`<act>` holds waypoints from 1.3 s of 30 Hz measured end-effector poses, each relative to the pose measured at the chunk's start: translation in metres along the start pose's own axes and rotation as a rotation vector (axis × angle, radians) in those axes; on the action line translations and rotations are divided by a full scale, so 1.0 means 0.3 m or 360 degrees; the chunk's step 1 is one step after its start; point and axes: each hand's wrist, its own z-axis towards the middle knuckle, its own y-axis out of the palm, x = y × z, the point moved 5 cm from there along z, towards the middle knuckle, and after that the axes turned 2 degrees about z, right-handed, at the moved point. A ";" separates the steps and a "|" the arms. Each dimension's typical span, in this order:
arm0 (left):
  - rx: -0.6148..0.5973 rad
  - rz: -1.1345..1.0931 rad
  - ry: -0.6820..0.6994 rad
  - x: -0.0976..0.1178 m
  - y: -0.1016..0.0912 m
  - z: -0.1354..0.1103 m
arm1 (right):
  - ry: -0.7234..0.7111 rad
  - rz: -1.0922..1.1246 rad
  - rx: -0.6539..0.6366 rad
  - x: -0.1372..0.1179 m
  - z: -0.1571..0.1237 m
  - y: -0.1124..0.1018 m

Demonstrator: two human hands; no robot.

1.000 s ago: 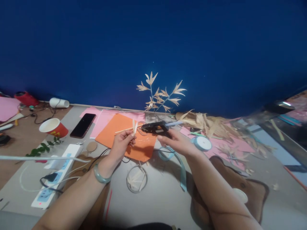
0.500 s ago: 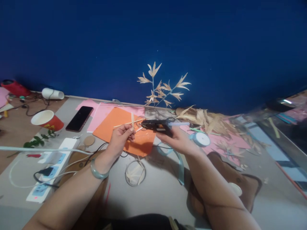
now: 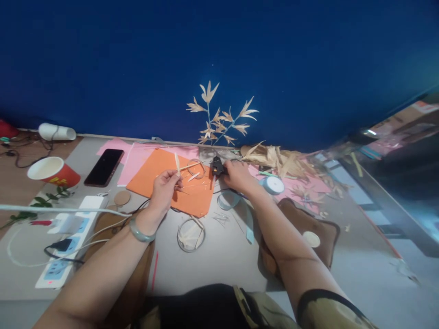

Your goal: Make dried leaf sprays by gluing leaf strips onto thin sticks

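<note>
My left hand [image 3: 164,189], a bangle on its wrist, pinches a narrow strip of dried husk [image 3: 177,163] upright between thumb and fingers, above an orange sheet [image 3: 147,176]. A thin pale stick [image 3: 187,167] runs beside those fingertips; whether they also hold it I cannot tell. My right hand [image 3: 239,176] has its fingers closed round a black glue gun [image 3: 216,167] at the sheet's right edge. The fingers partly hide its handle. A wire ring [image 3: 202,170] and small husk pieces lie on the sheet. Behind stands a branch with dried-husk flowers [image 3: 224,119].
At left are a phone [image 3: 104,167], a red paper cup [image 3: 56,172] and a power strip [image 3: 66,244] with cords. Dried husks [image 3: 279,162] and a ribbon roll [image 3: 273,185] lie at right. A blue wall [image 3: 137,68] rises behind. Nearer me is another wire ring [image 3: 191,235] around husk pieces.
My right hand has moved the glue gun down and away from the left hand to the sheet's right edge, turning it. My left hand keeps its husk strip. The view has shifted slightly right.
</note>
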 end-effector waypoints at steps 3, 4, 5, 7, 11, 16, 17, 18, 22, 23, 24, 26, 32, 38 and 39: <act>0.0005 0.0014 0.0000 0.008 0.004 -0.003 | -0.0054 -0.0038 0.0118 -0.018 -0.007 -0.014; 0.0006 0.0019 -0.0002 0.010 0.005 -0.004 | -0.0114 -0.0016 0.0220 -0.036 -0.007 -0.027; 0.0009 0.0020 -0.0005 0.012 0.006 -0.005 | -0.0207 0.0028 0.0311 -0.061 -0.004 -0.039; 0.0012 0.0016 -0.0017 0.012 0.007 -0.005 | -0.0467 0.0147 0.0373 -0.129 0.012 -0.043; 0.0013 -0.0018 -0.0019 0.005 0.004 -0.001 | -0.0864 0.0121 0.0288 -0.266 0.071 0.003; -0.0014 -0.0038 -0.0025 -0.001 0.004 0.003 | -0.0996 -0.0068 0.0301 -0.355 0.118 0.035; -0.0013 -0.0040 -0.0030 0.000 0.005 0.004 | -0.0993 -0.0062 0.0287 -0.360 0.120 0.034; -0.0009 -0.0041 -0.0036 0.001 0.005 0.005 | -0.0980 -0.0027 0.0277 -0.361 0.119 0.029; 0.0003 -0.0053 -0.0045 0.007 0.007 0.005 | -0.0761 0.0623 0.0376 -0.318 0.090 -0.045; -0.0006 -0.0056 -0.0044 0.009 0.009 0.004 | -0.0661 0.0932 0.0389 -0.299 0.079 -0.066; -0.0020 -0.0062 -0.0042 0.010 0.010 0.002 | -0.0557 0.1277 0.0360 -0.281 0.067 -0.081; -0.0067 -0.0073 -0.0044 0.012 0.017 -0.005 | -0.0375 0.1945 0.0200 -0.261 0.042 -0.089; -0.0286 -0.0060 -0.0138 0.016 0.049 -0.042 | -0.0047 0.2976 -0.0179 -0.257 0.005 -0.054; -0.0467 -0.0176 -0.0392 0.009 0.071 -0.062 | -0.0152 0.3119 -0.0318 -0.250 0.017 -0.054; -0.0492 -0.0189 -0.0426 0.009 0.073 -0.065 | -0.0210 0.3123 -0.0335 -0.252 0.018 -0.059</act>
